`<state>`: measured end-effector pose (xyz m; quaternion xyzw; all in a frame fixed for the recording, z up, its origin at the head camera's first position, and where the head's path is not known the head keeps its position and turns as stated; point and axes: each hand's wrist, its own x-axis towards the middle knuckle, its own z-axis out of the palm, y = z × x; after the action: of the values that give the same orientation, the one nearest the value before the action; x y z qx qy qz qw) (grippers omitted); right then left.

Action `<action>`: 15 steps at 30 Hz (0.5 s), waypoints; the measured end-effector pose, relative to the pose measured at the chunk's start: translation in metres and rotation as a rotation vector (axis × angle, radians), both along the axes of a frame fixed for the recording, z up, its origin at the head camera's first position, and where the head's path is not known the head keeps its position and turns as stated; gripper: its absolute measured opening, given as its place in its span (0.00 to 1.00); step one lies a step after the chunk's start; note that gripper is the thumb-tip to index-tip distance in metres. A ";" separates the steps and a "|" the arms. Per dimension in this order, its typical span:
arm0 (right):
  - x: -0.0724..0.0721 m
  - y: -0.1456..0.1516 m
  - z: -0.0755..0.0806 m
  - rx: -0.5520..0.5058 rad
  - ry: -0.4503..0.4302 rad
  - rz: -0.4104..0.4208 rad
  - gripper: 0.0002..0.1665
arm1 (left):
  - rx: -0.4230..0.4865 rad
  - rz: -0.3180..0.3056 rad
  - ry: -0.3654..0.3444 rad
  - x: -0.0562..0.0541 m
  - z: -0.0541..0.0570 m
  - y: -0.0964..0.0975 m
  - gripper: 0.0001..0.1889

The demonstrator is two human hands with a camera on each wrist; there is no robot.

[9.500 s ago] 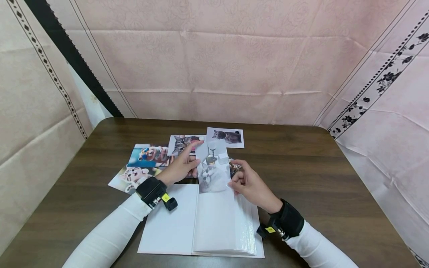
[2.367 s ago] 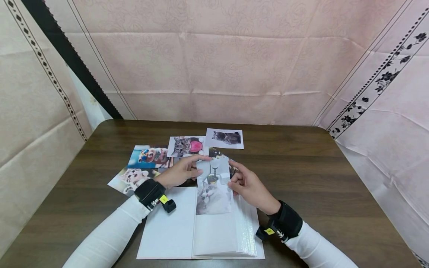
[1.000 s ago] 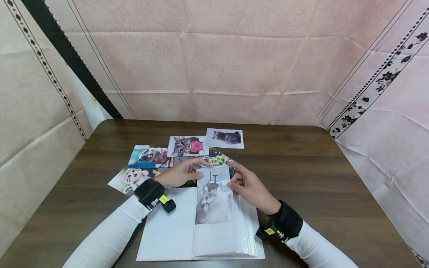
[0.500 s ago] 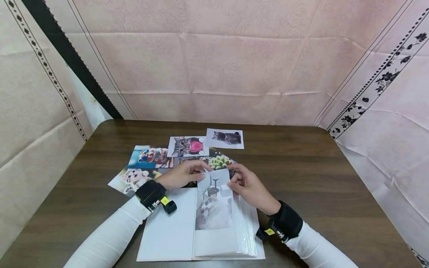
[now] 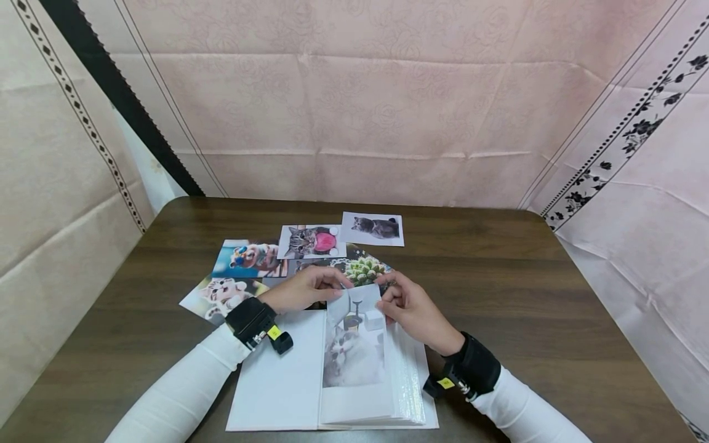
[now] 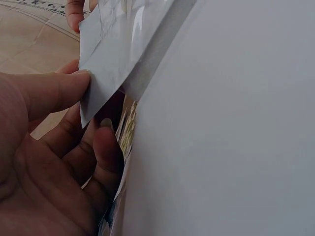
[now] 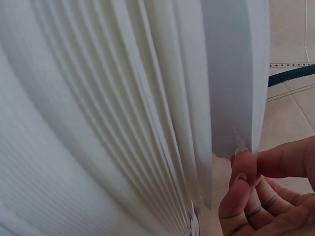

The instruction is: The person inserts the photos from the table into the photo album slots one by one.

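A white photo album (image 5: pixel 277 387) lies spread on the table, its clear-sleeved pages at the right. A pale photo (image 5: pixel 354 354) of a cat and a glass sits mostly inside the top page's sleeve, its upper end sticking out. My left hand (image 5: pixel 301 289) pinches the photo's upper left corner; in the left wrist view the thumb (image 6: pixel 59 93) presses on that corner. At the sleeve's upper right edge is my right hand (image 5: pixel 412 307). The right wrist view has its thumb and fingers (image 7: pixel 241 196) pinching the corner of the album page (image 7: pixel 229 73).
Beyond the album lie several loose photos: a grey cat (image 5: pixel 376 228), a tabby with a pink object (image 5: pixel 311 241), a blue-backed animal picture (image 5: pixel 244 259), a white cat (image 5: pixel 218 295) and a succulent (image 5: pixel 365 269). Brown wooden table (image 5: pixel 526 295) extends to both sides.
The photo has slid down toward me, deeper into the sleeve, and the succulent photo behind shows more. My left hand has come down with it; the right hand stays at the page edge.
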<state>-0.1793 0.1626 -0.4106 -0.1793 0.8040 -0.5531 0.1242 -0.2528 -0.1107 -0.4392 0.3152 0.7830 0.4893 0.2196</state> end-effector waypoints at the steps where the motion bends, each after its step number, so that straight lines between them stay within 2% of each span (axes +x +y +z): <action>1: 0.000 0.000 0.000 0.000 0.000 0.000 0.23 | 0.000 -0.001 -0.002 0.000 0.000 0.000 0.13; 8: 0.000 0.000 0.000 0.000 -0.005 -0.003 0.21 | -0.015 -0.005 -0.001 -0.001 -0.001 0.000 0.13; 15: -0.001 -0.001 -0.002 0.000 -0.005 -0.010 0.18 | 0.003 -0.041 0.002 0.000 0.001 0.001 0.12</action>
<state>-0.1806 0.1621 -0.4123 -0.1740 0.8047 -0.5541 0.1233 -0.2529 -0.1102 -0.4379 0.3318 0.7759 0.4856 0.2283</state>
